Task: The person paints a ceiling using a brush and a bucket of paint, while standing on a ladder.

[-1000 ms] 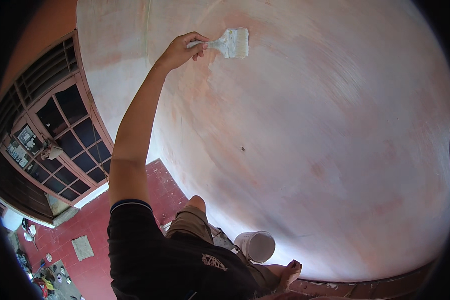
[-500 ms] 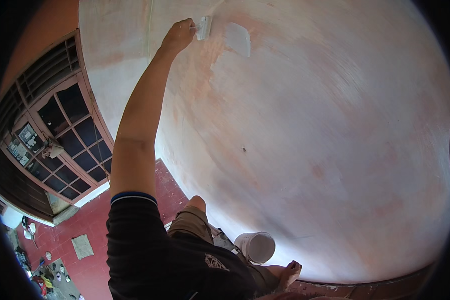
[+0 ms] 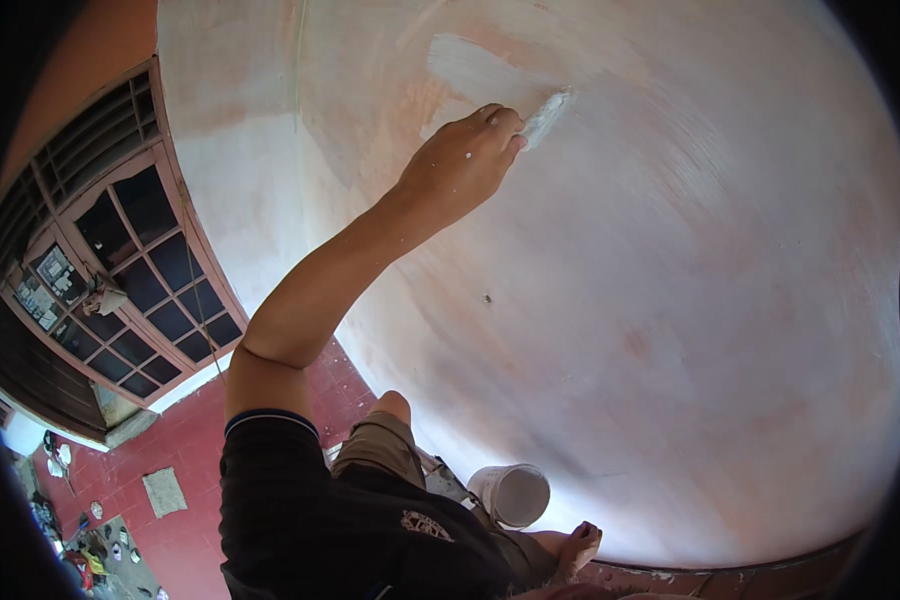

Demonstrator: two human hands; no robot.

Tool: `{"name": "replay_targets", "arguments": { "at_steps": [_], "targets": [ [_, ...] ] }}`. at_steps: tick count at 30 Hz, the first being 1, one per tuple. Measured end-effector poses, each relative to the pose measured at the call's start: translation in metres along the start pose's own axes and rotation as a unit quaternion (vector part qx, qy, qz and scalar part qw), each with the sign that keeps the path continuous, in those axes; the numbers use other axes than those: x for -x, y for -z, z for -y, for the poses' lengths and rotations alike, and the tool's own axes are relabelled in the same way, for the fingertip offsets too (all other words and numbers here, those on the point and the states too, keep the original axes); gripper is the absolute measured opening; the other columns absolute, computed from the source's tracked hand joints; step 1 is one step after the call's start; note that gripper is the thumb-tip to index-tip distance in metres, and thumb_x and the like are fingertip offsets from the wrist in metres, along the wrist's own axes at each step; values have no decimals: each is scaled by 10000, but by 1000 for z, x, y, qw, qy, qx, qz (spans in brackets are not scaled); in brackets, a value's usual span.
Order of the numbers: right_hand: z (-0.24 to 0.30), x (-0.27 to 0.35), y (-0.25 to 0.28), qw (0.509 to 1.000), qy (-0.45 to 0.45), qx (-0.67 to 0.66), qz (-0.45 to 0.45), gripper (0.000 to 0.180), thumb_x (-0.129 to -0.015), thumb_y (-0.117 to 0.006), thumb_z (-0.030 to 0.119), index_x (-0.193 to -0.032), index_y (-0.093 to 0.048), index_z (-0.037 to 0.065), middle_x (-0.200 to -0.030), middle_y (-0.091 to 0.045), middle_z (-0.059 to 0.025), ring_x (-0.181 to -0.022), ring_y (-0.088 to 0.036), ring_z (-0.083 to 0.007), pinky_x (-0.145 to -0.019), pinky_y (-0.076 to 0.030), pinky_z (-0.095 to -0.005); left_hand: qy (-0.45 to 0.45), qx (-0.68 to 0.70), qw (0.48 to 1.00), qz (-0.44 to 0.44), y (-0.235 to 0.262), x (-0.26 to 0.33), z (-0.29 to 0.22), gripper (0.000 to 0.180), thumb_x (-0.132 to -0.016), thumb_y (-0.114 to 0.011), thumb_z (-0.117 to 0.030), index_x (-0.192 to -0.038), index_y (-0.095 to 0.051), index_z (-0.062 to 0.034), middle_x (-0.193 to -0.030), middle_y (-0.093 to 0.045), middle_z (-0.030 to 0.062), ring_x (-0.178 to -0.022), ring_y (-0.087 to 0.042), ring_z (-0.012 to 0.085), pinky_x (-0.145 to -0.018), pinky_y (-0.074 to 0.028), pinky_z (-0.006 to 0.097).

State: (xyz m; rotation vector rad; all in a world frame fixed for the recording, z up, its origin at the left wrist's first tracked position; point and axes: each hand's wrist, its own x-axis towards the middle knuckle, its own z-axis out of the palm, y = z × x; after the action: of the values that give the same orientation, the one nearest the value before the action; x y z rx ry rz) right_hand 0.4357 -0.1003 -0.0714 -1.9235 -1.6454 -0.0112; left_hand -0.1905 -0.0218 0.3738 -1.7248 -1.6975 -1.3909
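My left hand [image 3: 475, 155] is raised in front of the pale wall [image 3: 670, 350], with white specks on its skin. Its fingers are closed around a putty knife [image 3: 547, 118], whose wide blade is coated white and lies against the wall. Just above the hand, a fresh whitish smear [image 3: 490, 68] covers part of the patchy pink and white surface. Low in the picture, beside a white bucket [image 3: 519, 496], my right hand [image 3: 576, 549] appears small with its fingers curled. What it holds, if anything, is hidden.
On the left is a brown-framed door with glass panes [image 3: 150, 270]. Below spreads a red tiled floor [image 3: 195, 540] with a pale mat [image 3: 164, 492]. Assorted items [image 3: 100, 560] lie at the lower left. A small dark spot [image 3: 487, 298] marks the wall.
My left hand has swept right and downward with the putty knife, and the elbow is more bent. The whitish smear has spread leftward. My right hand and the bucket have hardly moved.
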Motion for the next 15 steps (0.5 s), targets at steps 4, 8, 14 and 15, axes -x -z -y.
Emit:
{"name": "replay_targets", "arguments": {
  "at_steps": [4, 8, 14, 15],
  "targets": [
    [-4, 0, -2, 1000, -10, 3, 6, 114, -908, -631, 71, -887, -690, -25, -898, -654, -190, -793, -643, -384, -726, -518, -498, 0, 44, 999, 16, 25, -18, 30, 218, -1007, -669, -183, -1124, -680, 1, -898, -699, 117, -736, -676, 204, -716, -535, 348],
    [1, -1, -1, 1000, -5, 5, 8, 122, -909, -633, 79, -891, -690, -27, -894, -652, -190, -806, -644, -384, -731, -513, -499, 102, 96, 988, 61, 48, -52, 110, 242, -1005, -688, -240, -1144, -704, -43, -886, -703, 46, -669, -640, 107, -608, -527, 279],
    [4, 0, 2, 1000, -8, 5, 6, 125, -908, -633, 84, -900, -690, -27, -903, -651, -198, -818, -645, -390, -740, -511, -496, 187, 6, 982, 24, 72, -90, 195, 254, -1004, -666, -263, -1133, -687, -45, -878, -704, 80, -611, -639, 128, -602, -528, 299],
    [3, 0, 5, 1000, -7, 5, 4, 125, -908, -633, 84, -900, -690, -27, -903, -651, -198, -818, -645, -390, -740, -511, -496, 186, 7, 982, 22, 72, -94, 199, 254, -1004, -666, -263, -1133, -687, -45, -878, -704, 80, -611, -639, 128, -602, -528, 299]
  ]
}}
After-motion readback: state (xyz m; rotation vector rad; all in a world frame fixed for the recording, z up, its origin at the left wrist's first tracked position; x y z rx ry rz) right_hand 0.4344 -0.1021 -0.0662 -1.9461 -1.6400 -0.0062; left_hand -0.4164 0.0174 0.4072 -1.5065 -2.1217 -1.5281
